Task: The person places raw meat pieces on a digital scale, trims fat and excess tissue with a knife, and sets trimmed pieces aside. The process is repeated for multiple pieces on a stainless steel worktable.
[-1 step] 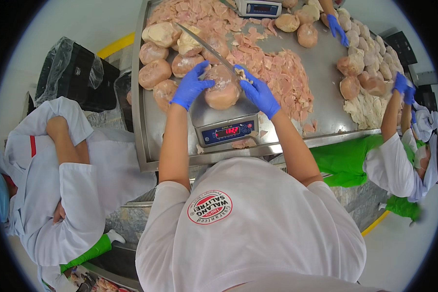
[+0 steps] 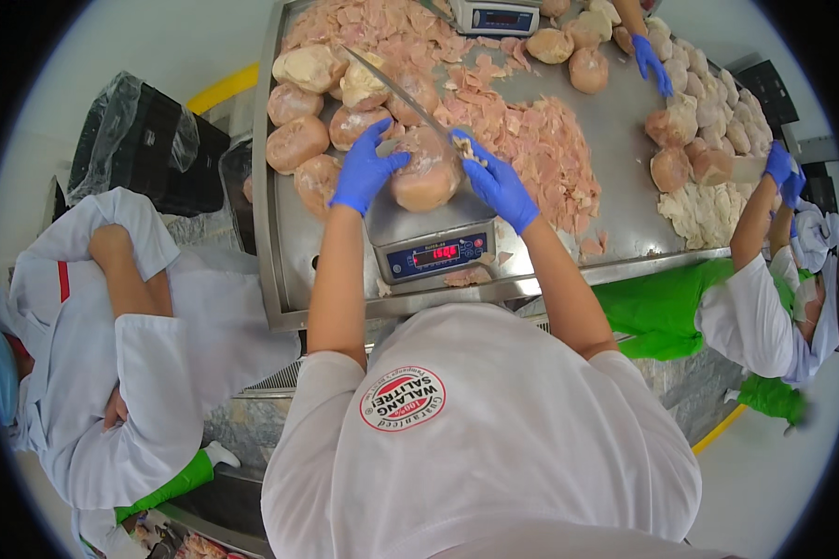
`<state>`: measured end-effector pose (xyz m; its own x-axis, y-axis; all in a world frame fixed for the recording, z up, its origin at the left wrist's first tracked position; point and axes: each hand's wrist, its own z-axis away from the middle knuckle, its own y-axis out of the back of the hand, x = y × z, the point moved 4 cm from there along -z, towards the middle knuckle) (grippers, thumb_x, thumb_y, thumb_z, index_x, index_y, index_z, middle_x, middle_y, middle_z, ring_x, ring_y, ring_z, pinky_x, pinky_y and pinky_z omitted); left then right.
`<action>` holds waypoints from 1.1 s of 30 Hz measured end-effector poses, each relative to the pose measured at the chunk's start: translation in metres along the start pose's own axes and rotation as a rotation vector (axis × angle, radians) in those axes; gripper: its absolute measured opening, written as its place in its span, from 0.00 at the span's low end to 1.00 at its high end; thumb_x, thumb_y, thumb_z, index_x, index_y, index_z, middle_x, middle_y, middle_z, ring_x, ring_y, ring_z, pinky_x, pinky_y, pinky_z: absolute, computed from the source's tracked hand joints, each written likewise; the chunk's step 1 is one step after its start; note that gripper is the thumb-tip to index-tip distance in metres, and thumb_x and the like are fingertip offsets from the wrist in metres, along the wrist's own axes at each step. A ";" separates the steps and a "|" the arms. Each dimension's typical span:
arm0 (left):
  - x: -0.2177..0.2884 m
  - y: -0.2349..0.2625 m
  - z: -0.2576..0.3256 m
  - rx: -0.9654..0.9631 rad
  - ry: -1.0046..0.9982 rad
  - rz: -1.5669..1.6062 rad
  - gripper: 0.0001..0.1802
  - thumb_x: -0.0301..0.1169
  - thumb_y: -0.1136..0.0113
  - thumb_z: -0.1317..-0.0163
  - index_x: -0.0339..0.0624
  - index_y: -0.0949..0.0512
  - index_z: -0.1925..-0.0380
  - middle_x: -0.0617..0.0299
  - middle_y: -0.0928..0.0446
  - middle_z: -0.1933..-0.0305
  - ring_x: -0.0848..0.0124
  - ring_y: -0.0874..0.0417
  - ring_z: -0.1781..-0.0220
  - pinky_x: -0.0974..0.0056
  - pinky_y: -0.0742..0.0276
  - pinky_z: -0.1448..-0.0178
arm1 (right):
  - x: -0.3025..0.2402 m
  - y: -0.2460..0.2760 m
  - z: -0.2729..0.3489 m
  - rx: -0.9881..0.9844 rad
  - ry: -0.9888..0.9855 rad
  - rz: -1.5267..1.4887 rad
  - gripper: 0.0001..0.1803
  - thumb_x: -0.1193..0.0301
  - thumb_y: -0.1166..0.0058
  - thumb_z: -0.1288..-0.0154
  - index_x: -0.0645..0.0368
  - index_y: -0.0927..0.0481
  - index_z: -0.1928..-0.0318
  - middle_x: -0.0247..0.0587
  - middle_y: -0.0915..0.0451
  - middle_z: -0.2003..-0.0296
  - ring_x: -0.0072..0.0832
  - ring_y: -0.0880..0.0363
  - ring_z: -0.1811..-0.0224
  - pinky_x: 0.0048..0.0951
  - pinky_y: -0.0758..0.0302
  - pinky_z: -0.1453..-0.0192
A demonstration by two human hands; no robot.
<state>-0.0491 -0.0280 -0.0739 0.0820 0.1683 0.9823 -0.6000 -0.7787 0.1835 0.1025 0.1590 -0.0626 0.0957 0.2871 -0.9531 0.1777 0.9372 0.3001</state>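
Note:
A large round ham (image 2: pixel 426 170) sits on a digital scale (image 2: pixel 435 253) with a lit red display. At its left side is my left hand (image 2: pixel 368 175) in a blue glove, thumb and fingers apart; contact with the ham is hard to tell. My right hand (image 2: pixel 501 184), also gloved in blue, is closed around the handle end of a long knife (image 2: pixel 396 90). The blade points up and left, across and beyond the ham's far side. Pale scraps (image 2: pixel 463 149) cling near the knife's grip. My right fingers partly hide the handle.
More round hams (image 2: pixel 297 144) crowd the left of the steel table (image 2: pixel 615 149). Sliced pink meat (image 2: pixel 531 140) lies beyond and right. A second scale (image 2: pixel 501 17) stands at the far side. Co-workers' gloved hands (image 2: pixel 651 65) work at right; another person (image 2: pixel 112 317) stands left, arms folded.
The scale's display shows a different reading. Both my hands and the knife have barely moved. The co-worker's gloved hands at the right have shifted slightly.

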 end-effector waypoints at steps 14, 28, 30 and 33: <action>0.015 -0.031 0.020 -0.120 0.061 0.163 0.45 0.33 0.21 0.50 0.35 0.35 0.32 0.56 0.26 0.36 0.66 0.28 0.33 0.62 0.33 0.29 | -0.010 0.002 0.027 0.073 0.013 0.474 0.36 0.45 0.49 0.31 0.31 0.41 0.25 0.53 0.16 0.60 0.48 0.16 0.62 0.43 0.22 0.57; 0.031 -0.036 0.018 -0.404 0.044 0.102 0.49 0.33 0.21 0.51 0.39 0.37 0.30 0.58 0.31 0.33 0.67 0.32 0.30 0.62 0.39 0.25 | 0.005 0.016 -0.021 -0.053 0.047 0.115 0.38 0.45 0.50 0.29 0.42 0.41 0.24 0.47 0.18 0.46 0.37 0.18 0.49 0.35 0.25 0.44; 0.026 -0.030 0.022 -0.317 0.014 0.103 0.47 0.35 0.21 0.52 0.37 0.34 0.32 0.55 0.29 0.34 0.65 0.30 0.32 0.61 0.36 0.26 | 0.002 0.013 -0.017 -0.053 -0.171 -0.071 0.35 0.49 0.48 0.28 0.45 0.37 0.26 0.39 0.17 0.53 0.23 0.22 0.56 0.28 0.25 0.53; 0.026 -0.026 0.022 -0.185 -0.088 0.005 0.43 0.36 0.23 0.49 0.36 0.32 0.35 0.52 0.28 0.36 0.63 0.29 0.33 0.59 0.35 0.28 | 0.055 0.037 0.006 0.126 -0.251 -0.221 0.34 0.52 0.45 0.29 0.49 0.35 0.28 0.35 0.19 0.57 0.21 0.24 0.59 0.25 0.26 0.60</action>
<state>-0.0134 -0.0167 -0.0527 0.1433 0.1048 0.9841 -0.7360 -0.6535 0.1768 0.1199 0.2081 -0.1037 0.2763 0.0076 -0.9611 0.3389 0.9350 0.1049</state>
